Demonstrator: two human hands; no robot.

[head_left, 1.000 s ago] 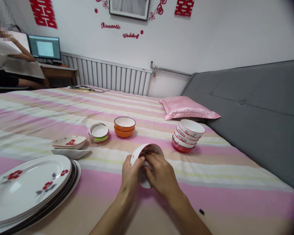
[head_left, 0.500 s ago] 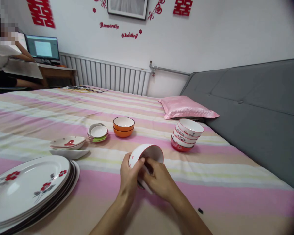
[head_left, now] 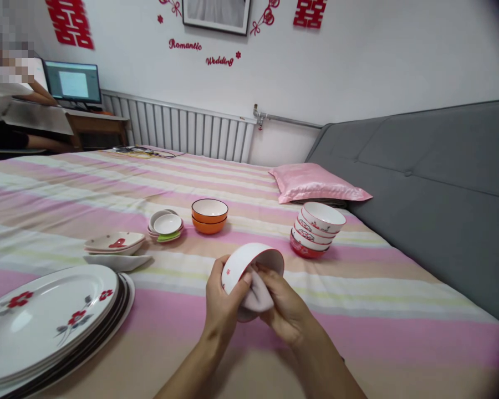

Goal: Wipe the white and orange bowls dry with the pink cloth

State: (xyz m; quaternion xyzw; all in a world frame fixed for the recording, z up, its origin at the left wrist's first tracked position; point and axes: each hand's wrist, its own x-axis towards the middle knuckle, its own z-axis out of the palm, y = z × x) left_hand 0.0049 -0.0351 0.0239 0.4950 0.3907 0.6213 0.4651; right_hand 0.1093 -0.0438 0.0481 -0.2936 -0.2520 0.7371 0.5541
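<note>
- White bowl [head_left: 242,260], tilted, mid-view; mouth faces four o'clock, toward my right hand [head_left: 276,293].
- With it I grip a pale cloth [head_left: 259,296], partly inside.
- My left hand [head_left: 224,291] holds the wall at eight o'clock.

The round white ceramic bowl [head_left: 242,261] has a red rim and red marks; the pale folded cloth [head_left: 258,295] seems greyish pink; two round, glossy bowls [head_left: 209,226] are orange outside, white inside.

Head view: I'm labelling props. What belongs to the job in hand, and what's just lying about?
In the job:
white bowl, in the left fingers
pale cloth, in the right fingers
perhaps also bowl stack, plates

Seemingly lying about:
pink pillow
cables
</note>
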